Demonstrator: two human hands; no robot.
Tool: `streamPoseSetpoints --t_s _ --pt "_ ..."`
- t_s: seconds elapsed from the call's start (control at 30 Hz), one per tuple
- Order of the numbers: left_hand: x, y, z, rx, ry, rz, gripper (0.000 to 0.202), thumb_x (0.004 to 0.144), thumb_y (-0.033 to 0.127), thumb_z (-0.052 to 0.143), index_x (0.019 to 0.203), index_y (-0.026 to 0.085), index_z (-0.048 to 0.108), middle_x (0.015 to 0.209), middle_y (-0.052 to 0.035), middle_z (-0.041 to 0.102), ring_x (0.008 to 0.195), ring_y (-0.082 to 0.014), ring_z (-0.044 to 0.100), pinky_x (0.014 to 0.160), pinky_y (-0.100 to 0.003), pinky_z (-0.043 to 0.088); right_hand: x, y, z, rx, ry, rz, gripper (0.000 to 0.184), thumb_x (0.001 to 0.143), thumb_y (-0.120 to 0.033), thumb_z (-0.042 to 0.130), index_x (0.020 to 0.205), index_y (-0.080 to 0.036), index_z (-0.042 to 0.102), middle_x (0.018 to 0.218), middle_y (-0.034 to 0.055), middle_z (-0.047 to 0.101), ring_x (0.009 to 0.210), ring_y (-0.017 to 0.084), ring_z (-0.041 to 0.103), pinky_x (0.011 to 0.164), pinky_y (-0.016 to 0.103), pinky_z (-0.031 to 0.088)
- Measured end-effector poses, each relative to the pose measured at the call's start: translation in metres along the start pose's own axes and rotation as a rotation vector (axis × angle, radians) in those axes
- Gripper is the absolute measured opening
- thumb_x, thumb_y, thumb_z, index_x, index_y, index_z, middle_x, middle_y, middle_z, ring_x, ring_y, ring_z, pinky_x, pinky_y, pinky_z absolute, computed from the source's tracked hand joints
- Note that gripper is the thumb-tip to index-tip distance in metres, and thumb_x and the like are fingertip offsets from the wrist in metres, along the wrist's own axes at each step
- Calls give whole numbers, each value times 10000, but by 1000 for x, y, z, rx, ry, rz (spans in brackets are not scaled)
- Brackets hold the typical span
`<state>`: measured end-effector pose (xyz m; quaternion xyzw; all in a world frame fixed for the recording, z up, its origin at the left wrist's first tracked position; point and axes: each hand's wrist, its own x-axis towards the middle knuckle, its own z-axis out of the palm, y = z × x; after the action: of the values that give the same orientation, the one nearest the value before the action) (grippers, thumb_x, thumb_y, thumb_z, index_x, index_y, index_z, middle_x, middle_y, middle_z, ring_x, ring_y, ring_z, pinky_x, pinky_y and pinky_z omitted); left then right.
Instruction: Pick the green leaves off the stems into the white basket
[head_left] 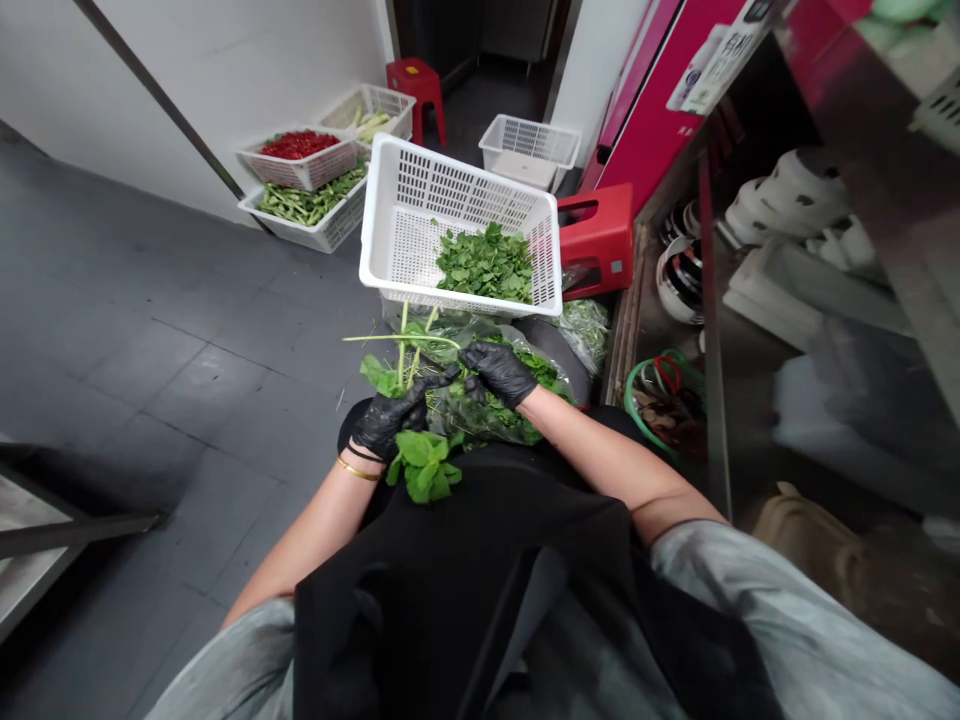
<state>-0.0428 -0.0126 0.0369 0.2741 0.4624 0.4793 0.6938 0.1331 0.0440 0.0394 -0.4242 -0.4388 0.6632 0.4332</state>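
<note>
Left hand (386, 418) and right hand (501, 372) pinch stems (403, 340); white basket (450, 190) just beyond.

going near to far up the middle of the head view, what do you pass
black apron → left hand gripping green stalks → white basket of leaves → empty white basket → far red stool

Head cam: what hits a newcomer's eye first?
The white basket, tilted at centre, with a heap of green leaves in its right corner. Just below it, the black-gloved left hand grips leafy stems and the right hand touches them. A red stool sits to the basket's right.
</note>
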Motion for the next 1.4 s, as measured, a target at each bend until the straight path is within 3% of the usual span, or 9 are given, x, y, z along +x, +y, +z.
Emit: streamPoseSetpoints --t_s 0.2,0.4,0.6,0.7,0.83,0.97,1.13,1.2,1.4 --pt "6 -9 8 219 -13 58 449 431 288 890 838 167 743 697 -33 701 744 -220 653 690 -331 516 3 15 12 -225 -47 -138 349 649 -472 694 609 -144 583 631 -5 574 642 108 514 627 245 436" --pt "8 -9 3 70 71 99 307 587 388 824 795 189 718 470 68 511 443 -80 498 468 -214 430 -14 23 8 -484 -137 -218 411 828 -528 531 702 -146 615 651 10 580 583 112 521 563 237 395" --pt "3 9 6 -132 15 -124 230 643 303 800 683 125 659 396 82 382 341 -46 368 372 -192 323 -23 25 10 -1117 -429 -676 346 942 -380 430 726 -168 599 721 51 619 720 127 570 628 226 368" --pt "2 18 0 -261 61 -101 234 711 301 749 630 126 615 388 79 365 330 -44 346 354 -189 322 -33 18 4 -1116 -440 -736 382 945 -412 418 702 -172 589 679 59 607 704 132 576 626 232 379" --pt "-4 29 -14 -284 104 -8 199 754 313 713 730 130 636 473 45 482 381 -66 434 377 -199 365 -42 -4 -12 -668 -391 -430 393 890 -503 486 699 -169 567 648 23 604 531 97 540 517 222 399" --pt "-11 27 -10 -144 -100 -59 191 791 338 669 787 149 639 450 41 450 360 -79 401 366 -215 337 -29 -23 -12 -234 -187 -121 346 757 -497 655 819 -166 574 725 -5 645 423 57 481 396 195 392" --pt "-9 23 -1 -86 -125 -72 227 812 403 635 762 182 642 438 34 418 372 -90 395 384 -235 339 -16 -15 -2 -318 -498 175 282 629 -336 777 790 -143 650 645 -32 645 428 44 497 396 156 412" --pt "-5 21 -4 -97 -80 -49 245 793 411 657 797 167 666 443 30 433 377 -91 394 377 -235 328 -15 -8 -5 -360 -519 306 238 647 -312 763 761 -129 662 624 -24 652 395 47 496 374 159 407" --pt "9 16 -14 -105 35 38 327 733 417 721 837 108 688 487 22 511 382 -64 401 372 -203 315 -7 -3 -14 -221 -259 161 252 650 -339 763 711 -115 665 664 14 681 384 45 481 349 163 382"
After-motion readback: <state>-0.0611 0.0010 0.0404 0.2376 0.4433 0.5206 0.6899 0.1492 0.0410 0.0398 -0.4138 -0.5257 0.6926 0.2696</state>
